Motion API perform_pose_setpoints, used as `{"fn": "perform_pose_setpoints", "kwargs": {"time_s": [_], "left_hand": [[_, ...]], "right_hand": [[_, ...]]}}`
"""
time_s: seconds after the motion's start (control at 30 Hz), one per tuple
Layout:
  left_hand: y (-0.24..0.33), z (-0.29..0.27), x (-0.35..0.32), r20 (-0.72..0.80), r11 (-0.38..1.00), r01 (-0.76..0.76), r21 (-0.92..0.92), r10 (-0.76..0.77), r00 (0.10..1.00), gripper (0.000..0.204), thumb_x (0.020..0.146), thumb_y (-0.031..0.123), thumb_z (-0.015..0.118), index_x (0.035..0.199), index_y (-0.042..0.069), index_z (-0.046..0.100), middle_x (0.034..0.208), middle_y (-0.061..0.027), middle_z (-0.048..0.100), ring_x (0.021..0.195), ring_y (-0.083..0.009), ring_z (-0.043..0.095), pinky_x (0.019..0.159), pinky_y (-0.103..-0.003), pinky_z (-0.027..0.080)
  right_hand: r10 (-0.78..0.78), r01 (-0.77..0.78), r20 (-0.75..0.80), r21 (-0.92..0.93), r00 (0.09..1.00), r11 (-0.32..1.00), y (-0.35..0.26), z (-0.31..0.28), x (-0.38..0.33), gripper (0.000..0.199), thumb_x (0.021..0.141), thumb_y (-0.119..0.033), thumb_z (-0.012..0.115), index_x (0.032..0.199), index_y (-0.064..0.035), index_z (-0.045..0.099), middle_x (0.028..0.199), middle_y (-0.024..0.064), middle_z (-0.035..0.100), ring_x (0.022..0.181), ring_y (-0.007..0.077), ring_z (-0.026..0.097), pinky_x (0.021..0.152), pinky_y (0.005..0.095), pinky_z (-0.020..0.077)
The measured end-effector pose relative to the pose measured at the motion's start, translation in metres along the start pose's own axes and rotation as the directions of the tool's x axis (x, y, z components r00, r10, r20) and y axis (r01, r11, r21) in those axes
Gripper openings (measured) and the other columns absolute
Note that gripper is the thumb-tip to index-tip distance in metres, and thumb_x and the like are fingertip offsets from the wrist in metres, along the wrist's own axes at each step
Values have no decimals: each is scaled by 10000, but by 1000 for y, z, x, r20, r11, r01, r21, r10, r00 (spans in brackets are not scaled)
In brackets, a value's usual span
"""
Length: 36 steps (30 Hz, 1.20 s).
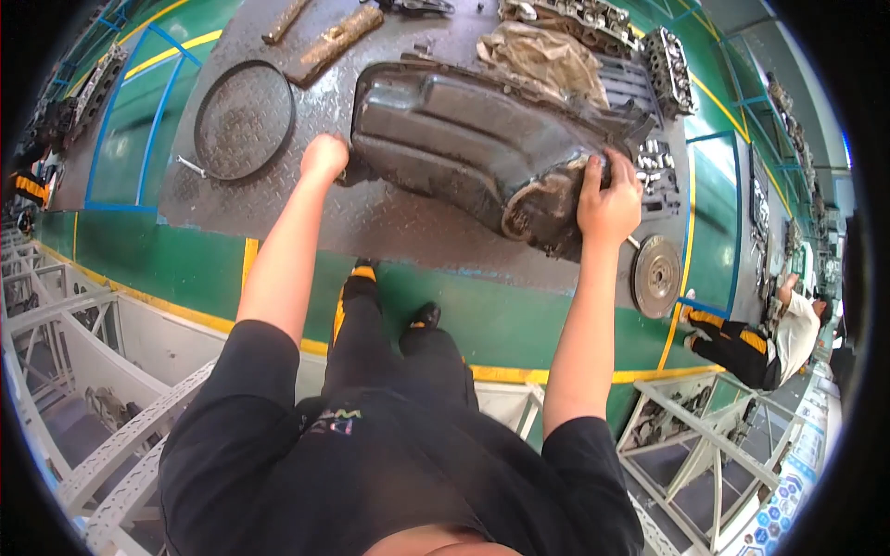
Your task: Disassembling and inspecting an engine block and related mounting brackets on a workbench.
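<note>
A large dark metal engine oil pan (454, 130), ribbed on its upper face, lies across the steel-topped table (380, 222) in front of me. My left hand (324, 157) is closed at its left end, by the lower corner; the fingertips are partly hidden. My right hand (609, 197) grips its right end, fingers over the edge beside a rounded, greasy bulge. What lies beneath the pan is hidden. A thin metal piston ring compressor-like band (197, 139) with a small bolt lies left of my left hand. Close to my right wrist is a round metal disc (657, 276).
Behind the pan lie a crumpled brown cloth (547, 56), a cylinder head (669, 72) and several small metal parts (656, 157). A wooden block (334, 46) sits at the far left. Another person (788, 334) is at the right. Pale metal frames (139, 435) stand near me.
</note>
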<state>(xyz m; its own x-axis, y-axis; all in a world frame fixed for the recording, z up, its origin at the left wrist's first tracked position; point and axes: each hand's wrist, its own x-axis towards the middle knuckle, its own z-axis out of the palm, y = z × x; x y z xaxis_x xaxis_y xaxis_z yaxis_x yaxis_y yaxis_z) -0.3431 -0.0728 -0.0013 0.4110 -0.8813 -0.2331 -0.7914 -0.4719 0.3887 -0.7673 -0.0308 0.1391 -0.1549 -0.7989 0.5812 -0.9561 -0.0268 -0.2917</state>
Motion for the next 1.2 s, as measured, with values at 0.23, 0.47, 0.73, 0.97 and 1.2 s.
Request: {"fn": "perform_pose_setpoints", "kwargs": {"time_s": [0.23,0.47,0.73,0.97,1.2], "left_hand": [[1,-4,-6,67,983,-135,123,128,990,358,915,208,422,989,5,707,1074,-250,669,1019,-413,648,907,-480,508],[-20,5,20,171,998,26,-52,-17,985,448,972,360,454,1079,-7,687,1123,-283,637,1108,-431,598,963,-481,458],[-39,11,20,13,989,83,-124,-81,997,380,980,289,501,1142,-10,672,1135,-269,658,1125,-387,618,952,-421,471],[77,-72,83,-30,726,-126,-676,143,989,648,972,544,491,1361,27,531,1342,-129,573,1214,-252,547,1009,-347,413],[190,-81,118,534,944,321,-75,-234,812,559,900,504,616,1219,46,648,1056,-132,697,931,-216,663,858,-352,511]], "right_hand": [[-9,9,3,60,1000,998,-8,-4,2,334,834,-271,654,1096,-67,689,1136,117,686,1086,337,609,966,416,470],[324,-373,238,205,916,905,58,3,90,313,874,-295,708,999,-9,695,991,185,694,786,287,684,760,389,516],[178,-916,931,350,318,-195,173,138,180,553,904,-528,585,1112,-25,680,975,94,697,867,240,663,827,389,528],[-13,-805,882,425,472,-414,145,133,163,610,877,-582,572,1244,-100,647,1143,97,707,1004,251,656,928,440,490],[300,-765,704,576,644,290,119,117,154,621,811,-596,647,1113,-57,709,1028,129,727,929,283,680,822,367,522]]}}
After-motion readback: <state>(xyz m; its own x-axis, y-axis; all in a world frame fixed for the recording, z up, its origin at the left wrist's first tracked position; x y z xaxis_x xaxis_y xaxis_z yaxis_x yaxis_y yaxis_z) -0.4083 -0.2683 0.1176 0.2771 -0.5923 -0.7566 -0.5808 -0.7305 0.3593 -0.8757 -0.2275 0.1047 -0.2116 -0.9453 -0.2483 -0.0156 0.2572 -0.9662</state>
